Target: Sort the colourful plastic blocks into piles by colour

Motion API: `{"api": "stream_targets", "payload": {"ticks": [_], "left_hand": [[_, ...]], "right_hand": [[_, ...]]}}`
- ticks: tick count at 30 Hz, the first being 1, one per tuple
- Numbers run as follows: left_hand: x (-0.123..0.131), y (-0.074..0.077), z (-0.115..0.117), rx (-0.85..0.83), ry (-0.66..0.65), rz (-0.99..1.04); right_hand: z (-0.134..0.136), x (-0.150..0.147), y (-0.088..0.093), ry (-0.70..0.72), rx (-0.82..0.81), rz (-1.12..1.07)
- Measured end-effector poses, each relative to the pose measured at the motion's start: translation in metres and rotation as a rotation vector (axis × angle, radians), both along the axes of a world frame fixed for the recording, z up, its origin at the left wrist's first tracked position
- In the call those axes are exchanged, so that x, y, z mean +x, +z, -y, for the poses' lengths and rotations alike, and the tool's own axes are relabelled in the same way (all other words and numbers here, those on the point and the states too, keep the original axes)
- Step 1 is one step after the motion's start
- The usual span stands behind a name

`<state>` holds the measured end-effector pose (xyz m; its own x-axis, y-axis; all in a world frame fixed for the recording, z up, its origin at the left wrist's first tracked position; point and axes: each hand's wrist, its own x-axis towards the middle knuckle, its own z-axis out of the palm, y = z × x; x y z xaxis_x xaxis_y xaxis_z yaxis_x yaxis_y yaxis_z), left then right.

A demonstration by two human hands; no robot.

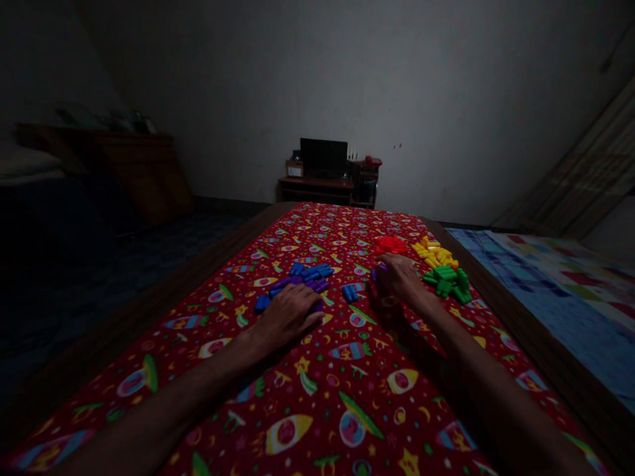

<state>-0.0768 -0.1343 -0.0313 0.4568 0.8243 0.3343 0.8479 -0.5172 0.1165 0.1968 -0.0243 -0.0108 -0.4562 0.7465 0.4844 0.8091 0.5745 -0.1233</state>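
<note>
My left hand (288,316) lies palm down on the red patterned cloth (342,396), fingers together, over the near edge of a heap of blue and purple blocks (302,277). A purple block shows at its fingertips. My right hand (399,276) is curled around a purple block (378,270), just left of a green block pile (448,280). A single blue block (350,293) lies between my hands. Red blocks (390,244) and yellow blocks (435,254) sit in separate piles beyond my right hand.
The cloth covers a long wooden table whose edge (526,330) runs along the right. A mat with coloured squares (560,291) lies on the floor to the right. A low desk with a dark screen (323,158) stands against the far wall. The room is dim.
</note>
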Motion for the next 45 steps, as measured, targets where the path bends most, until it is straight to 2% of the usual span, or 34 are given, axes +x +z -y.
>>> {"api": "stream_targets", "payload": {"ticks": [5, 7, 9, 13, 16, 19, 21, 24, 26, 30, 32, 34, 37, 40, 45], "left_hand": [[0.005, 0.001, -0.008, -0.175, 0.137, 0.505], [0.005, 0.0, -0.013, -0.236, 0.161, 0.649], [0.005, -0.001, -0.015, -0.26, 0.142, 0.691], [0.006, -0.005, -0.012, -0.189, 0.086, 0.594], [0.006, -0.006, -0.011, -0.143, 0.067, 0.503], [0.003, -0.004, -0.012, -0.116, 0.022, 0.438], [-0.001, -0.002, -0.014, -0.103, -0.054, 0.384], [-0.007, -0.001, -0.017, -0.078, -0.14, 0.321], [-0.011, -0.002, -0.019, -0.02, -0.124, 0.298], [-0.022, -0.007, -0.024, 0.149, 0.031, 0.212], [-0.028, -0.011, -0.027, 0.188, 0.104, 0.169], [-0.033, -0.017, -0.032, 0.177, 0.151, 0.147], [-0.039, -0.026, -0.04, 0.134, 0.175, 0.139], [-0.041, -0.028, -0.044, 0.111, 0.13, 0.161], [-0.038, -0.017, -0.041, 0.032, 0.075, 0.17]], "right_hand": [[0.044, -0.054, 0.005, 0.602, -0.258, -0.206], [0.058, -0.069, 0.003, 0.722, -0.32, -0.196], [0.066, -0.076, 0.002, 0.737, -0.328, -0.17], [0.066, -0.072, 0.005, 0.712, -0.369, -0.028], [0.066, -0.069, 0.0, 0.622, -0.35, 0.142], [0.071, -0.068, -0.016, 0.547, -0.228, 0.228], [0.074, -0.067, -0.027, 0.555, -0.133, 0.224], [0.069, -0.063, -0.031, 0.543, -0.05, 0.22], [0.056, -0.054, -0.024, 0.453, -0.05, 0.225], [0.018, -0.018, -0.008, 0.183, -0.034, 0.186], [0.001, 0.003, -0.01, 0.069, 0.014, 0.155], [-0.011, 0.019, -0.02, 0.0, 0.047, 0.132], [-0.018, 0.029, -0.041, -0.039, 0.045, 0.119], [-0.018, 0.028, -0.053, -0.06, 0.035, 0.114], [-0.009, 0.024, -0.042, -0.048, 0.0, 0.099]]}}
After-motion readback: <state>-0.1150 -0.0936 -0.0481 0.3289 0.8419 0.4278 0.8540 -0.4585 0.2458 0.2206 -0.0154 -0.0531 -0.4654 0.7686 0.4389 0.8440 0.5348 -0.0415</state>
